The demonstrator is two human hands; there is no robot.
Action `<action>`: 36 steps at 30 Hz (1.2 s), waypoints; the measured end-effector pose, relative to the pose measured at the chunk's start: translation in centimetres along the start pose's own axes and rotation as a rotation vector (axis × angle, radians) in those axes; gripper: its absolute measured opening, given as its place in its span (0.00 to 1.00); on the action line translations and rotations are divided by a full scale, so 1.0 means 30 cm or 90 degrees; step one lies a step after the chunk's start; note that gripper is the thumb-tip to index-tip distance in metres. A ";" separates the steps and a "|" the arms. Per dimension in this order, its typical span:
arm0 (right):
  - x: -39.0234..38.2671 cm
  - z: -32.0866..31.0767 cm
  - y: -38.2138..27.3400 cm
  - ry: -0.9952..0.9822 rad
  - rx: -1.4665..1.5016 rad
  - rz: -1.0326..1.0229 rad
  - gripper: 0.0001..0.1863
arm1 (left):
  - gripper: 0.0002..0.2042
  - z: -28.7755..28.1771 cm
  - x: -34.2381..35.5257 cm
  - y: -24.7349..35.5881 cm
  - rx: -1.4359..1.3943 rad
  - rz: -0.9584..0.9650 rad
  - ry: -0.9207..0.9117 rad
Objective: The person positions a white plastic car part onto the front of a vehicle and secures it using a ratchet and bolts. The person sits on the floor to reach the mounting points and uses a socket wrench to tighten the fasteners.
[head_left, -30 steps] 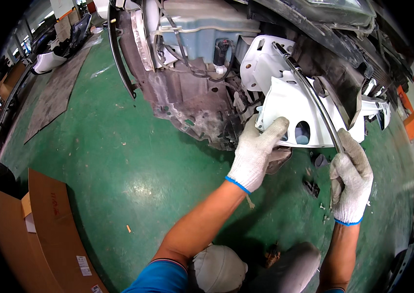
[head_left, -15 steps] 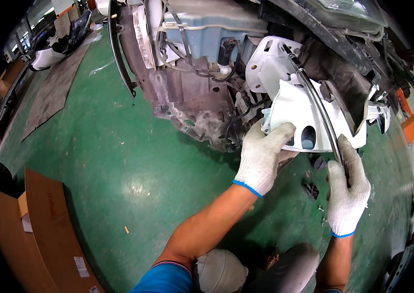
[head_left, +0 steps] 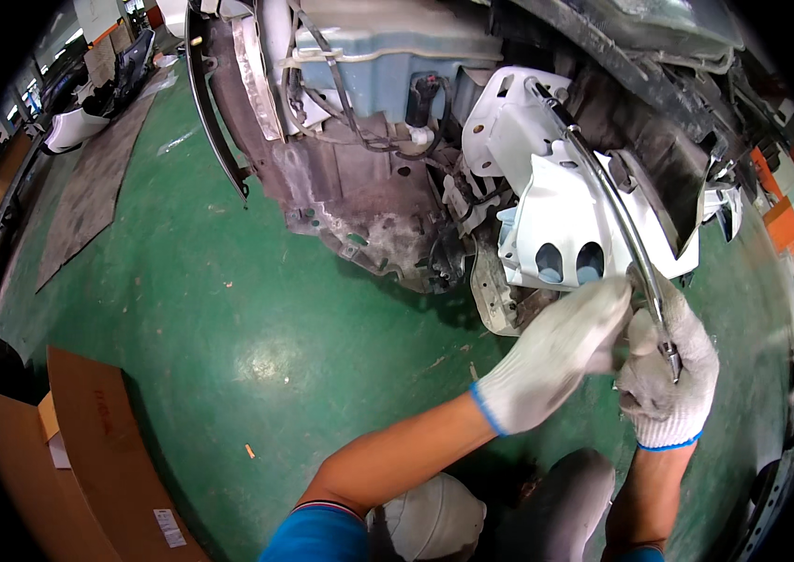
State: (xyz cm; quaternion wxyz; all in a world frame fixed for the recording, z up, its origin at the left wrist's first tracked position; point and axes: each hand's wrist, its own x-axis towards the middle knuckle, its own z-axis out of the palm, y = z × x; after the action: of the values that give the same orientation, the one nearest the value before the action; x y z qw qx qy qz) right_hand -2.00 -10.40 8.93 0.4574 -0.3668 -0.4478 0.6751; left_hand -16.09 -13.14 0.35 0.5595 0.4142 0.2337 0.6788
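My gloved right hand (head_left: 673,379) is closed around the near end of a long chrome socket bar (head_left: 617,211). The bar slants up and away to the left, its far end lying against the upper part of a white-painted metal bracket (head_left: 547,211) with round holes. Beside the right hand, at the bar, is my gloved left hand (head_left: 570,347). Motion blurs its fingers, and the right hand partly overlaps them, so whether it grips anything is unclear. The bracket sits at the exposed front of a car, beside a blue-grey fluid tank (head_left: 388,80).
A dirty metal panel (head_left: 369,211) with a ragged edge is left of the bracket. Above it, black cables and a connector (head_left: 423,98) hang by the tank. A cardboard box (head_left: 97,450) stands at lower left on the green floor (head_left: 247,309). A headlamp (head_left: 673,28) sits top right.
My left hand has left the white bracket's lower edge and moved right, to beside my right hand. The bar's near end now shows past the right hand's fingers.
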 end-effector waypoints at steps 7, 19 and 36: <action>-0.078 -0.020 -0.014 0.024 -0.591 -0.378 0.27 | 0.18 0.083 0.165 0.000 -0.372 -0.060 -0.005; -0.033 -0.068 0.028 0.076 -0.785 -0.561 0.30 | 0.21 0.102 0.189 -0.020 -0.401 -0.023 -0.038; -0.099 -0.044 -0.044 -0.028 -0.099 -0.009 0.34 | 0.18 0.119 0.218 -0.029 -0.427 -0.041 -0.033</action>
State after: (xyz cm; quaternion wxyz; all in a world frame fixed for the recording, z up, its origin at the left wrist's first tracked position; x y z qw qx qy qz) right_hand 0.49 -12.62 9.99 0.4226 -0.3834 -0.5113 0.6426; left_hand -12.88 -7.20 3.59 0.6918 0.2163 -0.0040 0.6890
